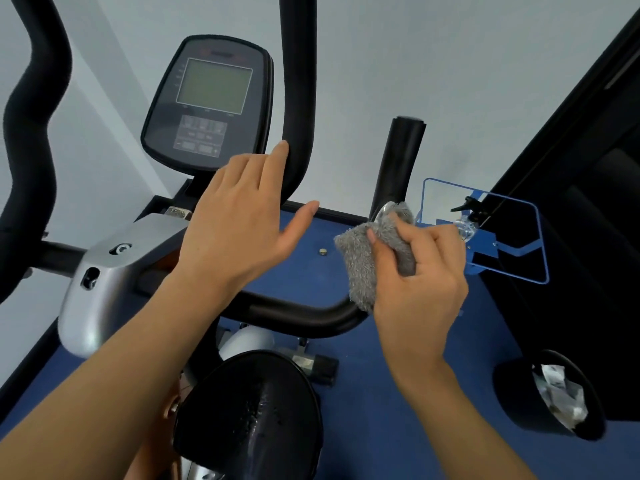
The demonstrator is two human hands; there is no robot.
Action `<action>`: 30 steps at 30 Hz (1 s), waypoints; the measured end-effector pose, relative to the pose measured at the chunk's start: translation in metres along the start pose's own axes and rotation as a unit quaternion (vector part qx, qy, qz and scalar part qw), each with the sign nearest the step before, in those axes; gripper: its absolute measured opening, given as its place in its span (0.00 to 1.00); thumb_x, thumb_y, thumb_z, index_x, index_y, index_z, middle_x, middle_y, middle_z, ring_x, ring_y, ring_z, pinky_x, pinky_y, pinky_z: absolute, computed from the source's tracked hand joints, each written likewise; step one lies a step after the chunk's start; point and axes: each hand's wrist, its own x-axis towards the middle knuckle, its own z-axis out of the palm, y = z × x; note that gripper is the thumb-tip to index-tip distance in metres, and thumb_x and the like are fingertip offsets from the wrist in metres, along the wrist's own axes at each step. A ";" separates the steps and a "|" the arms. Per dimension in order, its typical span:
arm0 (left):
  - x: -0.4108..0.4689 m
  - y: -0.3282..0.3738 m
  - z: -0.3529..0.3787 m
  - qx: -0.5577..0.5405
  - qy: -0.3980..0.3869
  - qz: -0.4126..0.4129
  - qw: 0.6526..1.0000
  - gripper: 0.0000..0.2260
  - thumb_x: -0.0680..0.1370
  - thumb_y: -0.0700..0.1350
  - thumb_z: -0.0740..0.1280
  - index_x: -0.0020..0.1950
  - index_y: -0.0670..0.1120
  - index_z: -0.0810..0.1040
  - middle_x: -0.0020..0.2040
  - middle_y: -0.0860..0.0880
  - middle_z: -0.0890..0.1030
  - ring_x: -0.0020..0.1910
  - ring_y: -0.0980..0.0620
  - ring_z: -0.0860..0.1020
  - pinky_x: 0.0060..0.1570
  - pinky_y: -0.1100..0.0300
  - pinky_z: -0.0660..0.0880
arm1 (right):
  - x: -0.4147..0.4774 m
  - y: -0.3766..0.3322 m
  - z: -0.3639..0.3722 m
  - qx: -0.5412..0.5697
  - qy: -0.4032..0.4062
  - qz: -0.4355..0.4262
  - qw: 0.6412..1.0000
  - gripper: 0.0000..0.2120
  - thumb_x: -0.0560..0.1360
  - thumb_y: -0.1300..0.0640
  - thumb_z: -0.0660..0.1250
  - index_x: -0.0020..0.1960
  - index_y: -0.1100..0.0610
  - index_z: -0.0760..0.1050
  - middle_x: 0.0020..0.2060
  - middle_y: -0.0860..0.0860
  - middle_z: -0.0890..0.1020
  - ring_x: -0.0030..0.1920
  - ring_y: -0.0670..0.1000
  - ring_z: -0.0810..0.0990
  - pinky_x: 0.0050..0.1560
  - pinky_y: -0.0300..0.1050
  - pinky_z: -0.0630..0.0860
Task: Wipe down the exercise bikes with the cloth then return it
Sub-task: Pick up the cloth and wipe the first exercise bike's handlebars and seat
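Observation:
An exercise bike fills the view, with a dark console (207,98), black padded handlebars (298,98) and a black saddle (249,417) below. My right hand (419,271) is shut on a fluffy grey cloth (360,265), wrapped around the right handlebar grip where it bends upward (398,161). My left hand (242,230) hovers open, fingers spread, in front of the upright handlebar, its fingertips near or touching the padding.
A blue wire rack (533,244) on the right holds a spray bottle (467,220). A black bin (519,393) with crumpled paper stands on the blue floor at lower right. A dark machine frame (588,168) rises at the right. White wall behind.

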 end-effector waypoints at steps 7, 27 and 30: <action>0.000 0.000 0.001 0.011 0.000 -0.001 1.000 0.29 0.77 0.58 0.55 0.69 0.36 0.65 0.53 0.39 0.77 0.54 0.41 0.74 0.54 0.50 0.70 | 0.012 0.003 -0.005 0.052 -0.011 0.054 0.997 0.06 0.70 0.60 0.72 0.46 0.61 0.80 0.38 0.43 0.70 0.40 0.41 0.74 0.42 0.26 0.68; 0.001 0.000 0.006 0.030 0.034 0.021 0.999 0.29 0.77 0.58 0.56 0.67 0.35 0.67 0.58 0.37 0.75 0.55 0.39 0.71 0.55 0.52 0.66 | 0.057 0.015 0.011 0.030 -0.036 0.030 0.998 0.12 0.71 0.56 0.71 0.39 0.53 0.66 0.36 0.39 0.66 0.37 0.33 0.68 0.40 0.24 0.64; 0.001 -0.001 0.006 0.025 0.037 0.016 0.999 0.30 0.77 0.58 0.56 0.67 0.35 0.66 0.58 0.37 0.75 0.55 0.39 0.71 0.54 0.51 0.66 | 0.059 0.017 0.011 0.041 -0.022 0.020 0.999 0.11 0.71 0.55 0.71 0.40 0.55 0.68 0.37 0.40 0.67 0.37 0.34 0.68 0.41 0.24 0.64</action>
